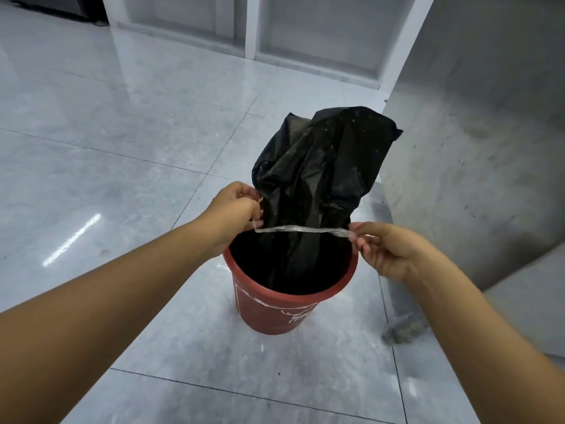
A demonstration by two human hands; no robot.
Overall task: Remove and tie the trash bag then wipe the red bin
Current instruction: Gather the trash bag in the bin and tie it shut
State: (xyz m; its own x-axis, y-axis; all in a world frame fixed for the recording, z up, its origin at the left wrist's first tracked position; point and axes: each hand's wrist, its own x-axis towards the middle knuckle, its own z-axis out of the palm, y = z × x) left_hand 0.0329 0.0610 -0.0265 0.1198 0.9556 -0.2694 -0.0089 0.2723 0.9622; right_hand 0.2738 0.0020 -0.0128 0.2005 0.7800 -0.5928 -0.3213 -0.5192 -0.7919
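No readable text, brand, number or label anywhere in view. The only marking is on the red bin (275,310): white printed lines on its outer wall, just below the rim on the side nearest the camera. A thin outline shape runs down the wall's left part; to the right of it sit a curved line and some blocky white strokes, cut off by the bin's curve. They may be a pictogram or characters, but cannot be made out.

Glossy grey tiled floor (122,142), concrete wall (477,133) at right.
White frames (250,26) line the far edge; a crumpled grey rag (403,328) lies by the wall.
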